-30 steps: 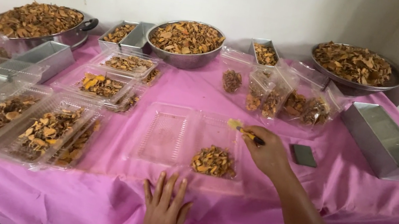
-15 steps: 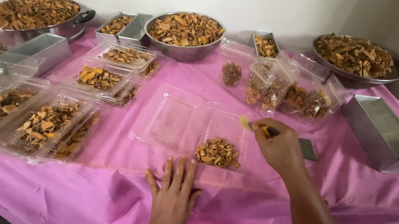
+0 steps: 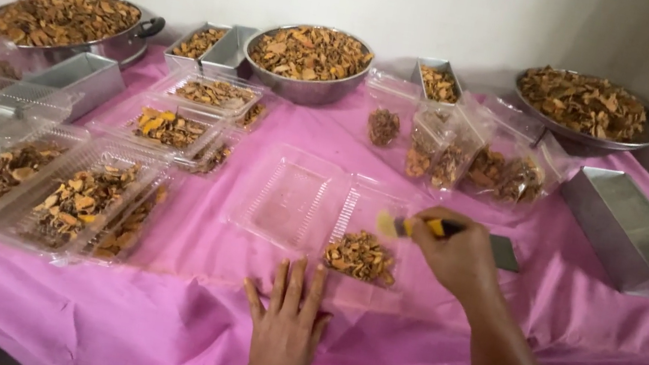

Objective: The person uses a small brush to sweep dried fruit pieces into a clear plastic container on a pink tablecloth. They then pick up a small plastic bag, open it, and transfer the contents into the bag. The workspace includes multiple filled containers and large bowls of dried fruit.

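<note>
The right hand (image 3: 460, 256) hung just right of centre in the frame, its fingers pinched round a few yellow-orange chips (image 3: 389, 224) that stuck out leftward from the fingertips. Directly below and a little to the left of those chips lay the small heap of dried chips (image 3: 360, 257) in the right half of an open clear hinged container (image 3: 287, 198). So the heap lay down and left of the pinching hand, close beneath it but not touching it. The container's long axis ran left to right across the middle of the frame, and its left half showed nothing in it.

The left hand (image 3: 286, 324) lay flat on the pink-covered surface (image 3: 173, 315) at lower centre, fingers spread and pointing up the frame toward the container's near edge, just short of it. It held nothing. Of the two, the right hand was the nearer to the heap, though both were close.

A dark flat rectangle (image 3: 504, 253) lay just beyond the right hand, partly hidden by it; what it was could not be told. At the left of the frame stood filled clear containers (image 3: 79, 200), and along the top sat a large metal bowl (image 3: 309, 59) of the same chips. A long metal tin (image 3: 633, 233) lay at the right.
</note>
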